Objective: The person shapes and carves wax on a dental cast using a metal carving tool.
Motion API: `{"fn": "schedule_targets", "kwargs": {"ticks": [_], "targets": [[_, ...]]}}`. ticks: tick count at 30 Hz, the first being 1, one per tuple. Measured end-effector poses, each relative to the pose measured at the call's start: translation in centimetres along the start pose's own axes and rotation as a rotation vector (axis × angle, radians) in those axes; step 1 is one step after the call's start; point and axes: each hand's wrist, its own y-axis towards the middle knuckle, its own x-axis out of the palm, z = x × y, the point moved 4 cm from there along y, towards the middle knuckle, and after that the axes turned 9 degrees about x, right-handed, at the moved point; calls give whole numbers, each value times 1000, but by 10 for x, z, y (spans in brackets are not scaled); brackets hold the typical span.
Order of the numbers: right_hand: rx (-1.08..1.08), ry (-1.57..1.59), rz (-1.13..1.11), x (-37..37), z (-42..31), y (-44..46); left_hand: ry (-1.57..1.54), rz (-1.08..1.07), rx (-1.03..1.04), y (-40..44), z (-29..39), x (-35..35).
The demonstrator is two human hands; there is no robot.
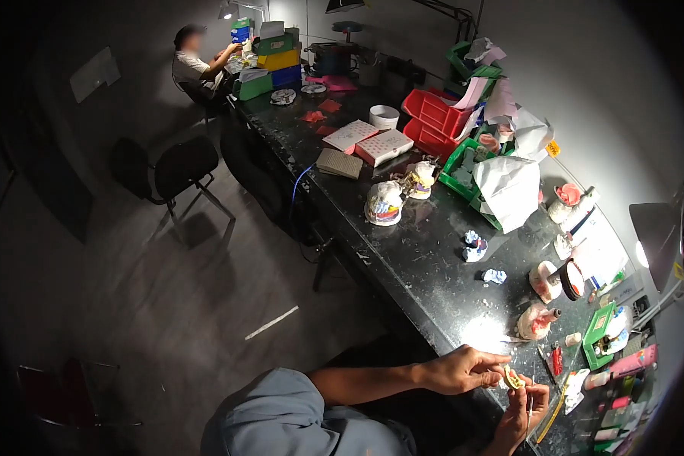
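Note:
A small curved yellow dental piece [514, 378] with red on it is held between my two hands above the near bench edge. My left hand [456, 370] pinches its upper end, with the fingers and thumb close together. My right hand [526, 409] is closed round its lower side. A thin pale tool [530, 406] also runs along the right fingers; its tips are too small to make out. Just beyond the hands, a pink-and-white dental cast [536, 321] stands on the bench, near a red-handled tool [557, 360].
The dark bench [403, 266] carries wrapped casts [384, 204], blue-and-white lumps [475, 247], boxes [384, 147], red bins [437, 114] and a green bin [463, 171]. A yellow strip [552, 414] lies beside my right hand. A lamp [661, 243] leans in. A person [199, 64] sits far off.

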Motion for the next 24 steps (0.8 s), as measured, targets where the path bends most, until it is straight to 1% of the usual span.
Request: {"fn": "schedule_targets", "kwargs": {"ticks": [3, 4, 5, 6, 7, 8, 10, 12, 15, 18, 19, 20, 22, 24], "targets": [[11, 3, -23, 9, -1, -1, -86, -1, -100, 0, -2, 3], [14, 4, -19, 10, -1, -1, -134, 28, -109, -1, -2, 3], [13, 36, 47, 16, -4, -2, -148, 51, -110, -2, -4, 3], [20, 51, 44, 16, -4, -2, -170, 63, -114, -3, -8, 4], [37, 48, 31, 17, -6, -4, -176, 65, -71, -3, -9, 4], [63, 80, 44, 20, -9, -5, -193, 60, -128, -2, -4, 4], [85, 97, 22, 21, -13, -6, -401, 119, -145, -5, -10, 9], [74, 39, -7, 15, -9, -4, -362, 123, -164, -5, -10, 9], [94, 45, -7, 21, -15, -2, -418, 121, -162, -4, -10, 10], [39, 27, -5, 20, -18, 3, -462, 96, -158, -1, -11, 11], [56, 14, 4, 19, -22, 3, -465, 95, -153, 0, -10, 8], [45, -8, 39, 19, -24, 4, -445, 59, -205, 3, -6, 7], [-19, -42, 54, 16, -25, 7, -438, 31, -207, 8, -4, 6], [-59, -104, 1, 18, -32, 10, -537, 25, -155, 13, -3, 8]]}}
